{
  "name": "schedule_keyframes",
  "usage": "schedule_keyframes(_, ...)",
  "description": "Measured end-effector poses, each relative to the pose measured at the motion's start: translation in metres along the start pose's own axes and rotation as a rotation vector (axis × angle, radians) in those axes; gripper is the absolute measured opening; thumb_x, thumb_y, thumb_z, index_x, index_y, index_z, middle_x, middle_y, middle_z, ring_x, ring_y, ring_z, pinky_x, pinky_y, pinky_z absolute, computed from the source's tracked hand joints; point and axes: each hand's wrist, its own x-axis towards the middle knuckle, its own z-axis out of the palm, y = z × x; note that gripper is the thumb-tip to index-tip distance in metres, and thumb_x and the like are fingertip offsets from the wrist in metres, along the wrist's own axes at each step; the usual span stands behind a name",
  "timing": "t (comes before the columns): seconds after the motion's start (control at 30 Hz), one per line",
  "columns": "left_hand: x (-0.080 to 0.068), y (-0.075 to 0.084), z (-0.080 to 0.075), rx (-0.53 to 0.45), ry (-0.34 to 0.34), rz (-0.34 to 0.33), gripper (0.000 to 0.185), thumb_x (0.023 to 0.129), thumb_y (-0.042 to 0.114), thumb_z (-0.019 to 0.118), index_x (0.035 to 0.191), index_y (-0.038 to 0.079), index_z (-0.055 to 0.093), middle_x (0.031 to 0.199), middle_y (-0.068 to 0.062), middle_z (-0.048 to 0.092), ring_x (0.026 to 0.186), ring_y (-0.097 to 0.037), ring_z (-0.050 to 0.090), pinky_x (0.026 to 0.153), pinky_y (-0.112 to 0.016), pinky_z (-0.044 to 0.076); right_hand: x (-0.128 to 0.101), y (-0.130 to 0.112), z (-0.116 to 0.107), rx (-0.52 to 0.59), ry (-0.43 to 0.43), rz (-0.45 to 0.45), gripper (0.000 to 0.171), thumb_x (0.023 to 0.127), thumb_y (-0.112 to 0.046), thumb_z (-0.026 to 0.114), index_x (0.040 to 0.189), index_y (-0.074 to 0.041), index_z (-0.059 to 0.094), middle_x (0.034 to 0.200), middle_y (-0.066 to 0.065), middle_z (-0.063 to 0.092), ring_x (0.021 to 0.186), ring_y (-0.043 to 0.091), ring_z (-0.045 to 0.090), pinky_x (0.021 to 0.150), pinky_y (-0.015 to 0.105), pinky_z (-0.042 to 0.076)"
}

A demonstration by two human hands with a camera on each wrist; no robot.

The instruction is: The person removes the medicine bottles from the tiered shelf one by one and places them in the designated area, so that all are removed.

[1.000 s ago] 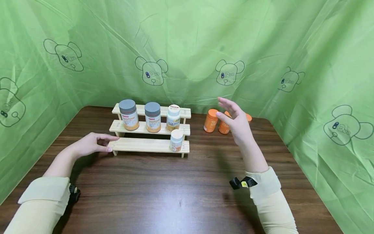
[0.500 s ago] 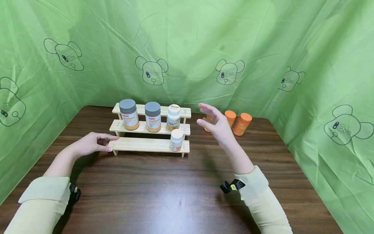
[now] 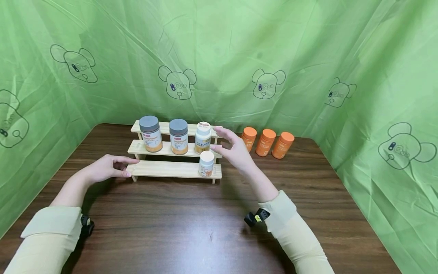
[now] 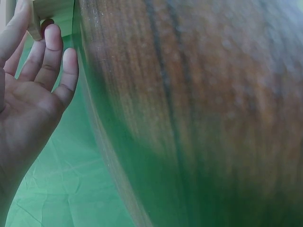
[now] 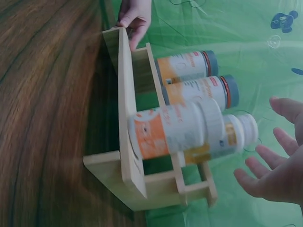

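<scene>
1. The left hand (image 3: 104, 169) rests on the table (image 3: 191, 224) with relaxed fingers touching the left end of the rack (image 3: 164, 170)'s bottom step; it holds nothing, only bracing the wood.
2. The small bottle (image 3: 206, 164) stands upright at the right end of that bottom step. It looks like light, stiff plastic with a smooth, likely slippery label, and would probably tip easily; the safest hold seems to be round the body just under the white cap.
3. The right hand (image 3: 232, 150) hovers just right of the rack, fingers spread, palm toward the bottles, empty and apart from them.
4. On the middle step stand two grey-capped jars (image 3: 151, 134) and a white bottle (image 3: 203, 137).
5. Farther right, three orange bottles (image 3: 265, 142) stand in a row on the table.
</scene>
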Motion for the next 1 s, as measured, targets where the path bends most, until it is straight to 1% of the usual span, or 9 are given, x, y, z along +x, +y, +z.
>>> schedule_keyframes(0.07,0.000,0.000,0.000,-0.002,0.000,0.003,0.055,0.077,0.033,0.077,0.127,0.016,0.062,0.104,-0.004,0.069,0.089,-0.005,0.056,0.079,-0.019,0.042,0.002,0.001,0.005,-0.014,-0.002,0.003,0.056,0.083,-0.008,0.070,0.135,-0.005,0.050,0.137,0.015,0.050,0.130,0.028,0.041,0.104,0.044,0.036)
schedule_keyframes(0.13,0.000,-0.001,0.000,-0.003,0.000,0.008,0.055,0.077,0.033,0.077,0.127,0.016,0.062,0.103,-0.004,0.070,0.088,-0.005,0.056,0.079,-0.019,0.041,0.007,0.009,0.010,-0.012,-0.004,-0.006,0.056,0.083,-0.008,0.070,0.135,-0.004,0.050,0.136,0.016,0.050,0.131,0.031,0.040,0.104,0.045,0.036)
schedule_keyframes(0.23,0.000,-0.001,0.000,-0.002,0.001,0.009,0.055,0.077,0.033,0.077,0.127,0.016,0.062,0.103,-0.004,0.070,0.089,-0.005,0.057,0.080,-0.019,0.041,0.014,0.023,0.015,-0.015,0.004,-0.011,0.057,0.082,-0.011,0.072,0.135,-0.009,0.051,0.136,0.013,0.051,0.131,0.031,0.040,0.104,0.047,0.036)
schedule_keyframes(0.33,0.000,-0.001,0.000,0.010,0.003,0.009,0.055,0.077,0.035,0.077,0.127,0.016,0.062,0.104,-0.004,0.070,0.090,-0.005,0.056,0.081,-0.020,0.041,0.021,0.035,0.018,-0.015,0.029,-0.004,0.057,0.082,-0.015,0.074,0.134,-0.016,0.053,0.137,0.007,0.051,0.130,0.025,0.041,0.104,0.048,0.036)
schedule_keyframes(0.47,0.000,-0.001,0.000,0.024,0.007,0.016,0.055,0.077,0.035,0.077,0.127,0.017,0.062,0.104,-0.003,0.070,0.091,-0.006,0.057,0.082,-0.021,0.041,0.027,0.037,0.021,-0.026,0.058,-0.002,0.055,0.081,-0.018,0.075,0.132,-0.020,0.055,0.135,0.002,0.052,0.128,0.022,0.044,0.103,0.046,0.037)
schedule_keyframes(0.57,0.001,-0.002,0.000,0.024,0.004,0.025,0.055,0.077,0.034,0.077,0.127,0.016,0.062,0.099,-0.003,0.070,0.087,-0.006,0.057,0.077,-0.021,0.043,0.030,0.035,0.023,0.000,0.063,-0.010,0.054,0.081,-0.014,0.074,0.132,-0.016,0.055,0.132,0.006,0.054,0.124,0.024,0.047,0.101,0.046,0.039)
schedule_keyframes(0.7,0.002,-0.003,0.001,0.013,-0.003,0.034,0.055,0.078,0.033,0.077,0.127,0.015,0.061,0.093,-0.002,0.068,0.082,-0.006,0.056,0.072,-0.020,0.043,0.031,0.025,0.026,0.049,0.063,-0.010,0.052,0.082,-0.004,0.071,0.131,-0.006,0.054,0.131,0.014,0.055,0.120,0.028,0.050,0.099,0.048,0.041)
schedule_keyframes(0.8,0.002,-0.004,0.001,0.014,-0.005,0.035,0.055,0.078,0.034,0.076,0.128,0.015,0.061,0.093,-0.001,0.068,0.082,-0.006,0.055,0.072,-0.020,0.043,0.029,0.016,0.027,0.050,0.071,-0.002,0.049,0.083,-0.001,0.069,0.129,-0.001,0.054,0.130,0.017,0.055,0.119,0.030,0.051,0.099,0.048,0.041)
schedule_keyframes(1.0,0.001,-0.004,0.000,0.019,-0.002,0.027,0.055,0.078,0.036,0.076,0.127,0.017,0.061,0.096,0.000,0.069,0.085,-0.005,0.056,0.075,-0.020,0.042,0.030,0.013,0.029,0.032,0.099,0.001,0.042,0.084,-0.001,0.068,0.123,0.001,0.056,0.128,0.015,0.057,0.120,0.027,0.051,0.098,0.046,0.042)
